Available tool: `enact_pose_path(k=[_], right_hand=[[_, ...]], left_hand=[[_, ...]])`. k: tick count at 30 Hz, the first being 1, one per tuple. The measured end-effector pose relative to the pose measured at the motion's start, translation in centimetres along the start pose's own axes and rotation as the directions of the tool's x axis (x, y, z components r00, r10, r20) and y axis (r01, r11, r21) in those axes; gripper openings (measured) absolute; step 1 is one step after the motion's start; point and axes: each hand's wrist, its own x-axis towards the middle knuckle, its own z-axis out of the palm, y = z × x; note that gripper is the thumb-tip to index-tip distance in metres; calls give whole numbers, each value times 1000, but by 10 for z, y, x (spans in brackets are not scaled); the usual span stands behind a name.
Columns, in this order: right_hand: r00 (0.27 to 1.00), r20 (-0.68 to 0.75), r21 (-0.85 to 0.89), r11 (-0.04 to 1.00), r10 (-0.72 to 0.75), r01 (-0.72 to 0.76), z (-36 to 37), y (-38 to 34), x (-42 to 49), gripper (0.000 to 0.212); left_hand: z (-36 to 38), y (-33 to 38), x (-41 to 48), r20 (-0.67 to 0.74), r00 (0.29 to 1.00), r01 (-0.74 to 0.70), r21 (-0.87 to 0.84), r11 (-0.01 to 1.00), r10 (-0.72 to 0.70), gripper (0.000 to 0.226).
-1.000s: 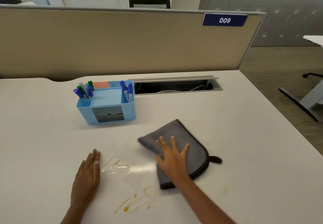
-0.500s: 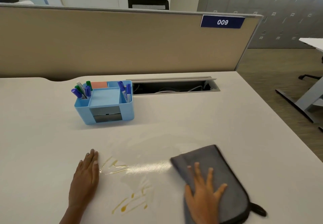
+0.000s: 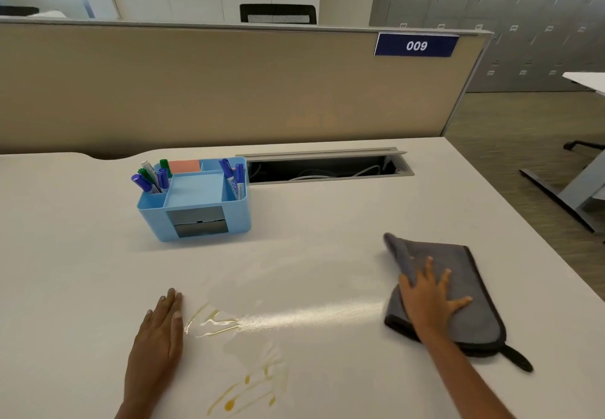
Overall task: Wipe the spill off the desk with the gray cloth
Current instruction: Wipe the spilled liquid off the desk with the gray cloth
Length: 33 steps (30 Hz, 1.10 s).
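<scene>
A folded gray cloth [image 3: 465,287] with a black hanging loop lies on the white desk [image 3: 327,222] at the right. My right hand [image 3: 429,300] presses flat on it, fingers spread; the cloth's far left corner is curled up. A yellowish spill [image 3: 242,382] of streaks and drops sits near the front edge, with more streaks [image 3: 209,320] just right of my left hand [image 3: 157,336]. That hand rests flat on the desk, palm down, holding nothing. A shiny wet smear [image 3: 311,315] runs between the spill and the cloth.
A light blue desk organizer [image 3: 196,202] with markers and a sticky-note pad stands behind the spill. An open cable tray [image 3: 327,168] is set into the desk's back. A beige partition [image 3: 229,91] closes the far side. The desk's right edge drops to the floor.
My right hand has swept the cloth from beside the spill toward the right, then a little away from me. A wet streak is left behind. The left hand has stayed put.
</scene>
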Motion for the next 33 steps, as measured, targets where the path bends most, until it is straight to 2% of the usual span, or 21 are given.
enact_pose_path(k=[4, 6, 8, 11, 13, 17, 18, 20, 21, 24, 26, 28, 29, 31, 33], right_hand=[[997, 76, -23, 999, 26, -24, 0, -27, 31, 55], [991, 122, -29, 998, -53, 57, 11, -56, 33, 54], [961, 178, -42, 974, -213, 223, 23, -94, 20, 53], [843, 236, -91, 853, -483, 514, 48, -143, -31, 64], [772, 234, -114, 772, -591, 626, 63, -156, -72, 59], [552, 323, -67, 563, -769, 824, 65, -129, -123, 55], [534, 328, -78, 541, -779, 837, 63, -115, -124, 57], [551, 259, -113, 541, -793, 833, 57, -83, -114, 60], [590, 210, -116, 580, -779, 806, 54, -68, -103, 60], [798, 161, -158, 783, -580, 601, 35, -34, -61, 58], [865, 137, -137, 856, -482, 499, 19, -36, -36, 62], [901, 226, -95, 913, -369, 398, 10, -57, -21, 58], [913, 219, -87, 925, -345, 370, 16, -69, -16, 56], [898, 227, -81, 912, -377, 403, 28, -100, -17, 54], [842, 269, -62, 864, -467, 499, 38, -125, -33, 60]], left_hand=[[2, 0, 0, 0, 1000, 3, 29, 1000, -3, 85], [1, 0, 0, 3, 1000, 4, 34, 999, -4, 87], [1, 2, 0, 1, 1000, 5, 34, 999, -5, 88], [0, 3, 1, -2, 1000, 9, 19, 1000, -9, 89], [-1, 1, 2, 0, 1000, 6, 6, 1000, -6, 89], [-1, 0, 2, 0, 1000, 3, -8, 1000, -3, 87], [-1, 0, 1, -2, 1000, 6, -11, 1000, -6, 87], [-1, 1, 1, -6, 1000, 10, -21, 1000, -10, 86], [-1, 1, 0, -4, 1000, 12, -24, 1000, -12, 86], [-1, 1, 0, 3, 1000, 13, -15, 1000, -13, 86], [0, 0, 0, 3, 1000, 17, 5, 1000, -17, 85], [0, 1, -2, -6, 1000, 23, 16, 1000, -23, 85], [0, 2, -2, -9, 1000, 21, 20, 1000, -21, 85], [-2, 4, -2, 2, 1000, 9, 29, 1000, -9, 86], [-3, 3, -2, 12, 1000, 7, 17, 1000, -7, 85]])
